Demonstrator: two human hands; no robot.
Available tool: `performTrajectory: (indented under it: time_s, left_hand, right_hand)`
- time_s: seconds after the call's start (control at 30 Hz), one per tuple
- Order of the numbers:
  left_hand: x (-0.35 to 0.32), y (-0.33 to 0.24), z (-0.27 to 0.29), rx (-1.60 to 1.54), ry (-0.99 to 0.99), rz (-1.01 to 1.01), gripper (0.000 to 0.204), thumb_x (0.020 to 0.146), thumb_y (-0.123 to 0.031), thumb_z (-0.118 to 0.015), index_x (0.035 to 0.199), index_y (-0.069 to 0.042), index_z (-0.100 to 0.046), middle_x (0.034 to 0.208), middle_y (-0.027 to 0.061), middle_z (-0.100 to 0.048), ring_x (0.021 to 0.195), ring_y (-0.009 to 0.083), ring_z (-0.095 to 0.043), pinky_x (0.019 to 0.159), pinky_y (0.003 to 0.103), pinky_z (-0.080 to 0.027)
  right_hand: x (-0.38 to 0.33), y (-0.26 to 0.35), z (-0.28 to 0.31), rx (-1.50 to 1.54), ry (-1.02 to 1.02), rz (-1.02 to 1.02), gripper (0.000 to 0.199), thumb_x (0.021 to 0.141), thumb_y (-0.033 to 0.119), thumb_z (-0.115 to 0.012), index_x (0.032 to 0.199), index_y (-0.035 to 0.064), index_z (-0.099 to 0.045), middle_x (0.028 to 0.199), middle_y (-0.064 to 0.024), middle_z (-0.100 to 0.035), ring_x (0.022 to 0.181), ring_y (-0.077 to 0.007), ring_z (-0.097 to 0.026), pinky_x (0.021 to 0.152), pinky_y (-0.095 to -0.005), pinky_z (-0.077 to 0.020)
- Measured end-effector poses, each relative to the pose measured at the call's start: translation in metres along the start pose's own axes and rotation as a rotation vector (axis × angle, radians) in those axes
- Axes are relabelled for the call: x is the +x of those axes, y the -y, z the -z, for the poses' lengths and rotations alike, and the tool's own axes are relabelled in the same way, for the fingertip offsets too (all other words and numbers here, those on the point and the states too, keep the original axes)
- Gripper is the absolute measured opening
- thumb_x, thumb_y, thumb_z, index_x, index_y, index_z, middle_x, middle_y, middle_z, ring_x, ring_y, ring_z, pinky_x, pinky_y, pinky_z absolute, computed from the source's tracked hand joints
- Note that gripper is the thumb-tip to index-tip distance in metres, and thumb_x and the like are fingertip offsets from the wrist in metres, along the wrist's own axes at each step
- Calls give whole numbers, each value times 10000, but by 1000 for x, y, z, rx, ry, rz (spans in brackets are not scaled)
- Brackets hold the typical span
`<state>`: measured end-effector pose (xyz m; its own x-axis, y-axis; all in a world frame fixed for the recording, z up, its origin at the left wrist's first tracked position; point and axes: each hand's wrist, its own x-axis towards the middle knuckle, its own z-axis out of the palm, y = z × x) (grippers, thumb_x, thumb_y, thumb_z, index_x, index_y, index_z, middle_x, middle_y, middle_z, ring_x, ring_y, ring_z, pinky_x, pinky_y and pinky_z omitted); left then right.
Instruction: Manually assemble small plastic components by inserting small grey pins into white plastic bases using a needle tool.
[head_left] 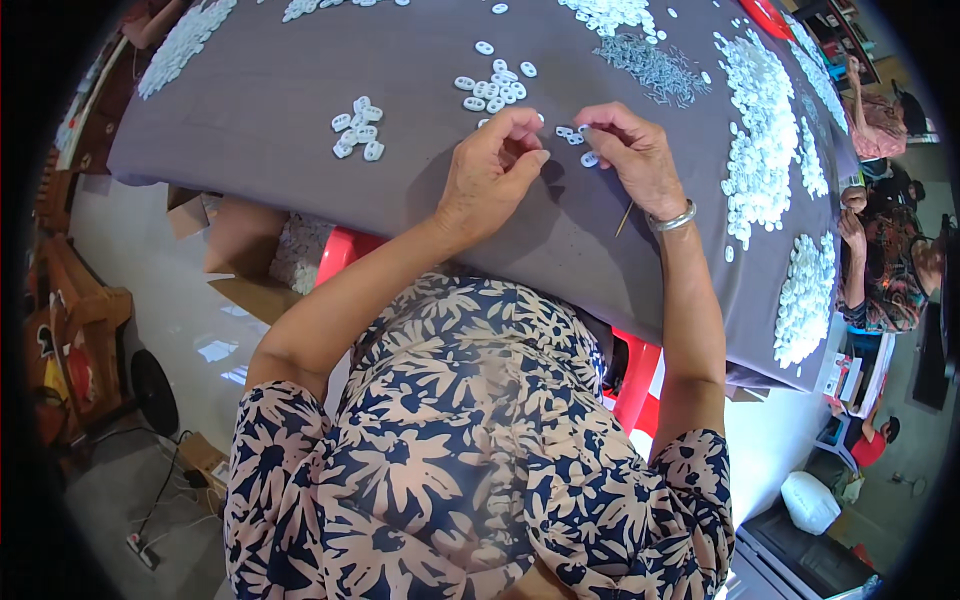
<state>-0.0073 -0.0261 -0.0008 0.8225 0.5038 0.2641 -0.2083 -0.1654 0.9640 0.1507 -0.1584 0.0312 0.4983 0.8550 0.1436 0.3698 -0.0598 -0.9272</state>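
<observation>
My left hand (497, 168) hovers over the grey-brown tablecloth (400, 205) with its fingers curled toward the thumb. Anything inside that grip is too small or hidden to make out; a bit of white shows by its forefinger. To the right, my right hand (638, 160), wearing a silver bangle (675, 217), has thumb and forefinger closed at a small white plastic piece. Beneath its fingertips are small white pieces (575, 138) and a white oval piece (589, 159). Beyond the left hand sits a loose group of white oval two-holed pieces (494, 92).
A small pile of oval pieces (359, 130) lies at left. Grey metal pins (652, 70) are heaped beyond my right hand. Large white heaps (757, 140) cover the right side. A thin stick (624, 220) lies near my right wrist. Other people (890, 260) are at far right.
</observation>
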Motion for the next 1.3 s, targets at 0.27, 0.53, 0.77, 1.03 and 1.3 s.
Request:
performTrajectory:
  time_s: [0.27,0.53,0.77,1.03,1.3]
  left_hand:
    - [3,3,-1,-30,-37,-55,467,812,-38,-656,1243,-41,-477,938,86,-618,809,131,-607,686,255,-513]
    - [7,7,2,-55,0,-84,443,822,-8,-628,1241,-28,-486,913,67,-632,789,115,-623,696,247,-517]
    - [7,4,1,-182,4,-55,363,851,12,-591,1203,-33,-513,889,41,-629,774,83,-622,693,223,-503]
    - [5,3,4,-284,6,57,269,869,0,-595,1137,-2,-567,927,68,-656,822,95,-623,691,224,-519]
    - [10,4,3,-394,45,68,251,895,10,-566,1146,10,-557,989,93,-645,868,118,-621,702,242,-551]
  right_hand:
    - [-1,7,-19,213,-20,-57,89,893,50,-590,969,32,-633,808,12,-634,655,-28,-527,584,-179,-449]
    - [-5,11,-28,214,25,-49,77,908,78,-596,962,32,-628,822,-9,-660,652,-21,-531,574,-170,-445]
    - [-6,10,-26,175,80,-76,105,928,110,-580,973,30,-632,806,-7,-655,650,-24,-533,573,-165,-440]
    - [-8,14,-27,112,63,-6,84,913,89,-600,955,25,-633,806,7,-651,665,-22,-541,578,-169,-450]
    - [-7,5,-38,17,-35,143,103,841,-15,-659,926,23,-615,854,24,-600,755,-20,-535,660,-171,-451]
